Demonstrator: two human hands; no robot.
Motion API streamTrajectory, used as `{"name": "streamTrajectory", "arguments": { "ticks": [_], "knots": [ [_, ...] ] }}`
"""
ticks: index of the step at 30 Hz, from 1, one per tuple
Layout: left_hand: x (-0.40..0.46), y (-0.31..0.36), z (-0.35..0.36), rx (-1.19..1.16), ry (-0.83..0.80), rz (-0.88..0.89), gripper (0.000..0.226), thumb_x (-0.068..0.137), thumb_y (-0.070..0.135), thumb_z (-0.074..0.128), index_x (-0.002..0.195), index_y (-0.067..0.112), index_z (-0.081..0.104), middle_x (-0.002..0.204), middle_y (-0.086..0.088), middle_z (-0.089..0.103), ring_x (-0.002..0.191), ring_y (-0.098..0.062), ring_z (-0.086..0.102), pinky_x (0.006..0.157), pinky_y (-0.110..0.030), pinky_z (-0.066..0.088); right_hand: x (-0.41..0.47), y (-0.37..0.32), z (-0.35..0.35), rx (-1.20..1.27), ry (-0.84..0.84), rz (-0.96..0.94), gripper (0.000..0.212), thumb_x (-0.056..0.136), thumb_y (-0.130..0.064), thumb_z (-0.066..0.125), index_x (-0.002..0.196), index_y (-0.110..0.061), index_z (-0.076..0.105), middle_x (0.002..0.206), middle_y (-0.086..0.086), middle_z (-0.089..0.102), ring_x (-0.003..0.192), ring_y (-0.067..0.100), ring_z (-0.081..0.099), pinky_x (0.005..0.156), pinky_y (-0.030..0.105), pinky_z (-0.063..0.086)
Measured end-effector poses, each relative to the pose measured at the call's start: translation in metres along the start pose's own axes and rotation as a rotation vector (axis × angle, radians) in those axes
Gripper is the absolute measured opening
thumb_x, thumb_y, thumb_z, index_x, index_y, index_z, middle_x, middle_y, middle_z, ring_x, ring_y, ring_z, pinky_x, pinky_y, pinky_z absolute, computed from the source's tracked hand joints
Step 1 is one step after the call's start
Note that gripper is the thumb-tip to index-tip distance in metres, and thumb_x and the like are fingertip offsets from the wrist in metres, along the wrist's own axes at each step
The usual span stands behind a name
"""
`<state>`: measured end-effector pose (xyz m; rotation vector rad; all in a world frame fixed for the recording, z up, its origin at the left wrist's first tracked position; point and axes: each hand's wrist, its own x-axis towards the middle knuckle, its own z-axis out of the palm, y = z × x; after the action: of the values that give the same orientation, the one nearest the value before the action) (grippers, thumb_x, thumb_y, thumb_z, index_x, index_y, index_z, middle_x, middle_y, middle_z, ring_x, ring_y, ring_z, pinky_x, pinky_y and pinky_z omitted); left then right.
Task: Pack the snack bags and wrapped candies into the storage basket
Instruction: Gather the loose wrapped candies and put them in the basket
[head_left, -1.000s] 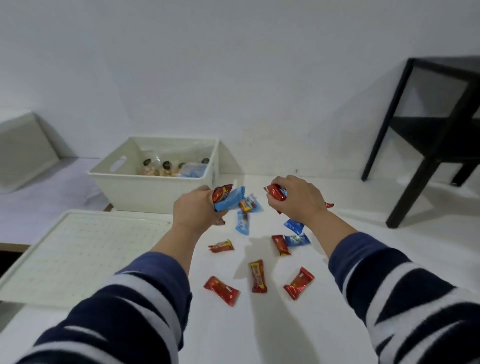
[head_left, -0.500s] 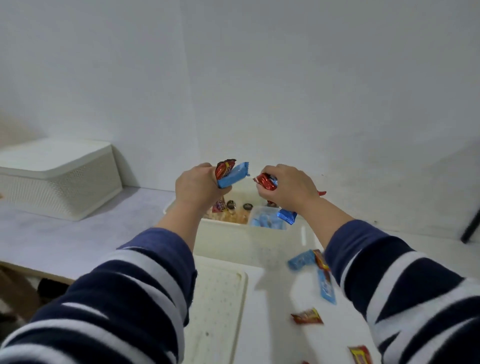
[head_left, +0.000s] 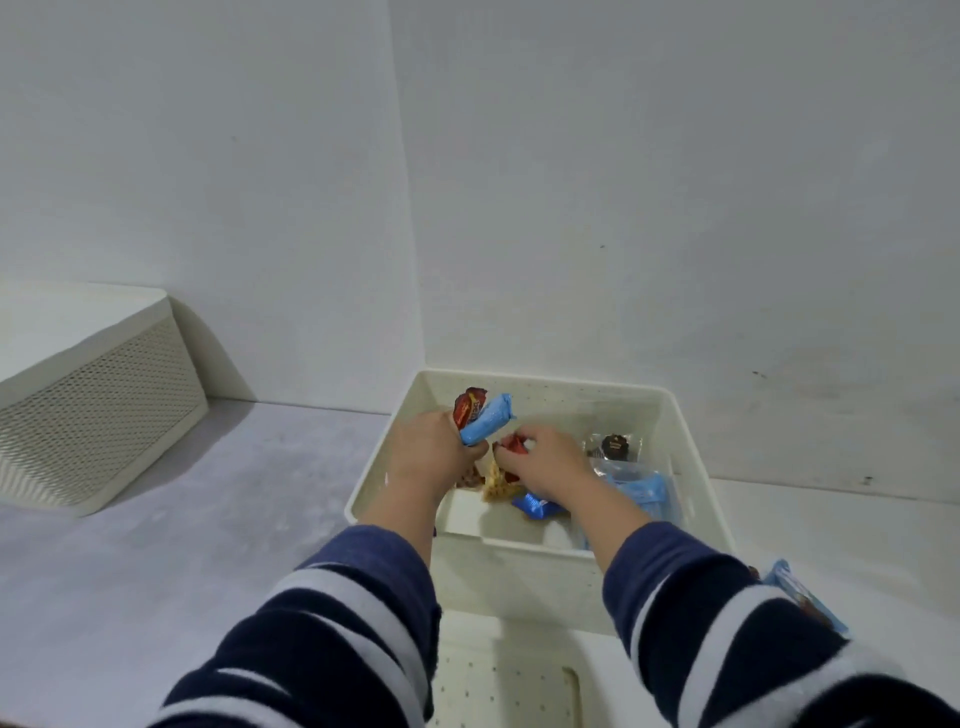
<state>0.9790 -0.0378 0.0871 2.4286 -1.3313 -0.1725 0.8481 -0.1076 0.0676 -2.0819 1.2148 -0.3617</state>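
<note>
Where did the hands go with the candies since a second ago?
Both hands moved from above the table into the basket. The left hand still grips red and blue candies; the right hand still holds a red candy. Nothing dropped yet.

Both forearms wear long knit sleeves in dark navy crossed by broad white hoops. The left sleeve (head_left: 332, 623) enters from 7 o'clock, its cuff a plain mid-blue band ending at the wrist. The right sleeve (head_left: 727, 629) enters from 5 o'clock with a matching blue cuff. The left hand (head_left: 426, 452) and right hand (head_left: 550, 462) are bare, without gloves.
</note>
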Motion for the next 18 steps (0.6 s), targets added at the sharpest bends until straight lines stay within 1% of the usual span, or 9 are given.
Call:
{"name": "streamTrajectory", "arguments": {
  "ticks": [2,5,7,9,11,13,16,17,18],
  "knots": [
    [0.015,-0.008,0.014,0.025,-0.06,-0.012,0.028,0.079,0.044,0.065,0.083,0.017,0.06,0.076,-0.001,0.062,0.07,-0.02,0.063,0.061,-0.031,0.05,0.014,0.009,0.02,-0.005,-0.115,0.119,0.021,0.085,-0.043,0.057,0.094,-0.026,0.066,0.09,-0.003,0.067,0.083,0.018,0.062,0.079,0.03,0.05],
    [0.033,-0.016,0.028,0.103,-0.216,-0.048,0.033,0.077,0.044,0.063,0.093,0.016,0.061,0.077,0.0,0.06,0.072,-0.019,0.061,0.063,-0.029,0.049,0.028,0.017,0.041,-0.181,-0.286,0.216,0.041,0.085,-0.048,0.053,0.109,-0.018,0.067,0.105,0.004,0.068,0.091,0.019,0.062,0.082,0.031,0.05],
    [0.039,-0.02,0.036,0.16,-0.35,-0.069,0.034,0.077,0.044,0.062,0.096,0.017,0.058,0.078,0.002,0.058,0.077,-0.018,0.061,0.068,-0.028,0.051,0.031,0.018,0.047,-0.275,-0.369,0.251,0.042,0.086,-0.046,0.052,0.112,-0.016,0.064,0.105,0.005,0.066,0.093,0.02,0.062,0.075,0.029,0.047],
    [0.041,-0.024,0.045,0.202,-0.438,-0.076,0.035,0.078,0.043,0.063,0.1,0.017,0.057,0.081,0.002,0.057,0.082,-0.018,0.062,0.076,-0.029,0.053,0.033,0.016,0.05,-0.311,-0.44,0.274,0.043,0.09,-0.044,0.05,0.117,-0.014,0.061,0.112,0.006,0.066,0.096,0.022,0.062,0.077,0.029,0.046],
    [0.043,-0.026,0.048,0.211,-0.474,-0.083,0.044,0.077,0.044,0.066,0.11,0.015,0.059,0.09,0.0,0.06,0.089,-0.02,0.063,0.084,-0.033,0.054,0.032,0.011,0.047,-0.326,-0.474,0.275,0.047,0.094,-0.044,0.047,0.125,-0.011,0.057,0.118,0.008,0.063,0.099,0.022,0.059,0.08,0.03,0.045],
    [0.043,-0.024,0.045,0.204,-0.519,-0.081,0.059,0.074,0.047,0.072,0.121,0.016,0.056,0.101,-0.001,0.061,0.095,-0.021,0.062,0.089,-0.036,0.053,0.031,0.006,0.037,-0.316,-0.476,0.263,0.045,0.098,-0.038,0.044,0.13,-0.007,0.053,0.117,0.01,0.06,0.101,0.022,0.058,0.085,0.032,0.047],
    [0.039,-0.014,0.035,0.121,-0.583,-0.078,0.089,0.066,0.045,0.082,0.142,0.025,0.04,0.133,-0.002,0.054,0.115,-0.027,0.056,0.099,-0.044,0.048,0.024,-0.002,0.016,-0.369,-0.456,0.235,0.039,0.101,-0.025,0.041,0.13,-0.001,0.052,0.112,0.012,0.056,0.093,0.02,0.052,0.092,0.033,0.05],
    [0.038,-0.01,0.031,0.11,-0.581,-0.058,0.092,0.064,0.045,0.083,0.143,0.028,0.038,0.138,-0.001,0.051,0.12,-0.027,0.053,0.101,-0.045,0.046,0.021,-0.005,0.008,-0.387,-0.444,0.221,0.038,0.101,-0.023,0.04,0.128,0.0,0.054,0.109,0.011,0.057,0.091,0.02,0.052,0.088,0.031,0.052],
    [0.037,-0.006,0.027,0.111,-0.569,-0.031,0.09,0.065,0.045,0.083,0.142,0.028,0.039,0.142,-0.002,0.049,0.123,-0.027,0.051,0.103,-0.045,0.044,0.018,-0.007,0.0,-0.401,-0.439,0.201,0.036,0.101,-0.022,0.039,0.126,-0.001,0.056,0.111,0.011,0.059,0.088,0.019,0.052,0.078,0.028,0.053]
  ]
}}
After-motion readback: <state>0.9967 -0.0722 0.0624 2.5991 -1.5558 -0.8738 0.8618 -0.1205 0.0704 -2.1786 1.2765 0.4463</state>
